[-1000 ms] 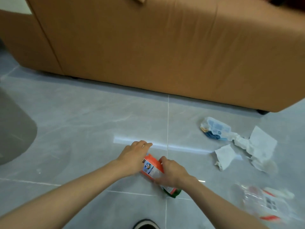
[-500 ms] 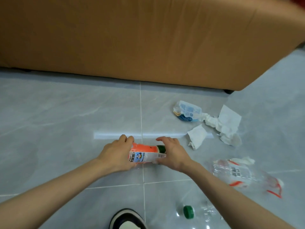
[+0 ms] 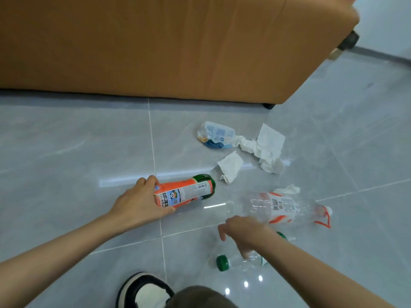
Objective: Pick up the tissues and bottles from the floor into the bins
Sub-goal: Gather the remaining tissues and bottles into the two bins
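My left hand (image 3: 138, 207) grips the near end of an orange-labelled bottle (image 3: 189, 193) that lies on its side on the grey tiled floor (image 3: 66, 152). My right hand (image 3: 244, 232) hangs with fingers pointing down onto a small clear bottle with a green cap (image 3: 233, 263), fingertips at its body. A larger clear bottle with a red and white label (image 3: 278, 206) lies just beyond that hand. White tissues lie crumpled at the centre (image 3: 230, 166), farther back (image 3: 269, 145), and by the large bottle (image 3: 288, 190). No bin is in view.
An orange sofa (image 3: 178, 45) fills the back, its foot (image 3: 268, 106) on the floor. A crumpled blue and white packet (image 3: 215, 135) lies beside the tissues. My black and white shoe (image 3: 144, 290) stands at the bottom edge.
My right hand has let go of the orange bottle and dropped down to the right, over the green-capped bottle. My left hand keeps hold of the orange bottle. The view has swung right.
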